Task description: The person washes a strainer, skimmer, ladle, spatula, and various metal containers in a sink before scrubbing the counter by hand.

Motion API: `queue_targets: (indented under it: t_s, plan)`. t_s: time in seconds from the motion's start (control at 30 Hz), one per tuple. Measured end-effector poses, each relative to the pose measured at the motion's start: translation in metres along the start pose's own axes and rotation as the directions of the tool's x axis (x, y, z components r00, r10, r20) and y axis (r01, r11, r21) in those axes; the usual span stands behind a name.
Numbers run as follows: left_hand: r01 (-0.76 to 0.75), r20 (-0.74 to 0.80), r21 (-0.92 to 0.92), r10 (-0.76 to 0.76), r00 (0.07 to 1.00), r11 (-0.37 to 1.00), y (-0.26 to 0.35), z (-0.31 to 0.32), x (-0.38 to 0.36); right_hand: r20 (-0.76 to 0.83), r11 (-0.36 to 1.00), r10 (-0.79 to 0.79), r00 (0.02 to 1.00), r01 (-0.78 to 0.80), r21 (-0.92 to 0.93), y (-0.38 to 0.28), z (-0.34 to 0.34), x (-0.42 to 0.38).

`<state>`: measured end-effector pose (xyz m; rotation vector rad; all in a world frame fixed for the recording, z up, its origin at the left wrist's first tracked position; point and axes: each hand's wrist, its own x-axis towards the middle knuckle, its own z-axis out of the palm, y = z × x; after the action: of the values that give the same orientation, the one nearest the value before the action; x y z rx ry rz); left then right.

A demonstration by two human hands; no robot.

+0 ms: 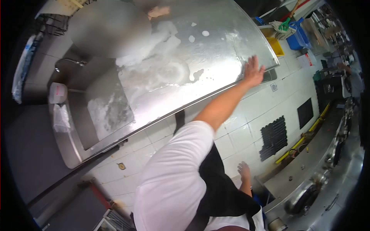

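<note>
My left hand (253,73) reaches out over the right end of a wet stainless steel counter (219,54), close to its corner. Its fingers are spread and it holds nothing. White suds (154,48) and small puddles lie across the steel, thickest near the sink. At my other side, my right hand (244,171) hangs in the air above the tiled floor, fingers apart and nothing in them. The sink basin (79,119) at the counter's left end has cloudy, foamy water on the panel beside it.
A faucet (71,63), a white tub (58,93) and a plastic bag (61,118) stand by the sink. Beyond the counter are a blue bucket (297,37) and a mop (283,30). Black mats (274,138) lie on the floor; steel equipment (293,181) lines the right.
</note>
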<state>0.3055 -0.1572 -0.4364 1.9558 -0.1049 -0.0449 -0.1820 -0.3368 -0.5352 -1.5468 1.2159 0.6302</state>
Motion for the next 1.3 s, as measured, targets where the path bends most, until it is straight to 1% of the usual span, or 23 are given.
queue_targets:
  t_s: [0.07, 0.13, 0.17, 0.27, 0.3, 0.33, 0.37, 0.4, 0.43, 0.5, 0.53, 0.6, 0.7, 0.73, 0.77, 0.8, 0.83, 0.9, 0.93, 1.0, 1.1, 1.17, 1.3]
  plan:
    - [-0.043, 0.023, 0.203, 0.039, 0.999, 0.978, -0.017, 0.024, 0.025, 0.051, 0.991, -0.125, 0.991, 0.127, -0.042, -0.024, -0.004, -0.016]
    - [-0.057, -0.026, 0.566, 0.086, 0.996, 0.822, -0.036, -0.002, 0.021, 0.039, 0.99, -0.14, 0.989, 0.14, 0.005, -0.033, -0.016, -0.031]
    - [-0.02, -0.175, 0.584, 0.15, 0.973, 0.811, -0.063, -0.009, 0.019, 0.047, 0.988, -0.15, 0.988, 0.147, 0.047, -0.031, -0.012, -0.035]
    - [0.212, -0.345, 0.596, 0.009, 0.938, 0.774, -0.109, -0.107, -0.026, -0.127, 0.993, 0.051, 0.991, -0.037, 0.109, 0.028, -0.029, -0.015]
    - [0.22, -0.371, 0.419, -0.055, 0.927, 0.881, -0.119, -0.152, -0.058, -0.169, 0.989, 0.111, 0.979, -0.092, 0.115, 0.052, -0.032, -0.009]
    - [0.3, -0.11, 0.519, -0.285, 0.952, 0.8, -0.164, -0.19, -0.082, -0.166, 0.978, 0.175, 0.97, -0.152, 0.146, 0.07, -0.028, -0.011]
    - [0.323, -0.297, 0.426, -0.207, 0.932, 0.845, -0.314, -0.213, -0.098, -0.162, 0.962, 0.239, 0.957, -0.21, 0.176, 0.084, -0.023, -0.015]
    - [0.507, -0.554, 0.577, -0.15, 0.819, 0.641, -0.271, -0.266, -0.132, -0.129, 0.954, 0.274, 0.953, -0.251, 0.164, 0.099, -0.021, -0.016]
    - [0.589, -0.61, 0.574, -0.183, 0.771, 0.57, -0.27, -0.317, -0.158, -0.072, 0.963, 0.254, 0.965, -0.246, 0.108, 0.107, -0.013, -0.018]
    - [0.627, -0.575, 0.654, -0.259, 0.776, 0.423, -0.325, -0.412, -0.202, 0.043, 0.989, 0.143, 0.989, -0.14, -0.054, 0.122, 0.003, -0.022]
    - [0.59, -0.566, 0.719, -0.184, 0.804, 0.368, -0.358, -0.449, -0.217, 0.082, 0.99, 0.089, 0.993, -0.079, -0.118, 0.122, 0.013, -0.025]
    - [0.504, -0.552, 0.818, 0.131, 0.823, 0.277, -0.418, -0.5, -0.235, 0.126, 0.986, 0.036, 0.991, -0.014, -0.169, 0.11, 0.035, -0.034]
    - [0.685, -0.883, 0.347, -0.024, 0.469, 0.64, -0.371, -0.495, -0.2, 0.096, 0.992, 0.112, 0.989, -0.118, 0.053, 0.083, 0.056, -0.045]
    - [0.66, -0.721, 0.693, 0.267, 0.639, 0.291, -0.298, -0.429, -0.161, 0.062, 0.962, 0.156, 0.986, -0.166, 0.217, 0.081, 0.057, -0.044]
    - [0.45, -0.51, 0.857, 0.54, 0.67, 0.25, -0.284, -0.371, -0.12, 0.032, 0.907, 0.202, 0.979, -0.199, 0.37, 0.078, 0.056, -0.046]
    - [0.23, -0.594, 0.689, 0.354, 0.722, 0.688, -0.288, -0.298, -0.08, 0.02, 0.904, 0.228, 0.974, -0.219, 0.368, 0.075, 0.056, -0.046]
    - [-0.105, -0.669, -0.093, 0.015, 0.743, 0.99, -0.216, -0.201, -0.04, -0.003, 0.91, 0.245, 0.97, -0.229, 0.347, 0.072, 0.056, -0.048]
    - [-0.181, -0.306, 0.104, 0.205, 0.93, 0.978, -0.117, -0.071, 0.006, -0.054, 0.92, 0.275, 0.96, -0.247, 0.306, 0.065, 0.054, -0.054]
    - [-0.193, -0.12, -0.041, 0.187, 0.975, 0.98, -0.058, -0.034, 0.013, -0.073, 0.919, 0.265, 0.961, -0.229, 0.322, 0.072, 0.051, -0.054]
    - [-0.296, 0.08, 0.127, 0.288, 0.954, 0.947, -0.016, 0.039, 0.052, -0.08, 0.911, 0.261, 0.962, -0.218, 0.35, 0.095, 0.043, -0.057]
    - [-0.289, 0.11, 0.469, 0.27, 0.957, 0.834, -0.012, 0.068, 0.119, -0.131, 0.918, 0.275, 0.953, -0.219, 0.329, 0.091, 0.04, -0.075]
    - [-0.282, 0.111, 0.659, 0.28, 0.953, 0.697, -0.037, 0.035, 0.156, -0.158, 0.915, 0.281, 0.947, -0.214, 0.341, 0.087, 0.04, -0.087]
    - [-0.027, -0.145, 0.791, 0.231, 0.962, 0.611, -0.106, -0.07, 0.17, -0.114, 0.903, 0.335, 0.935, -0.284, 0.322, 0.092, 0.052, -0.092]
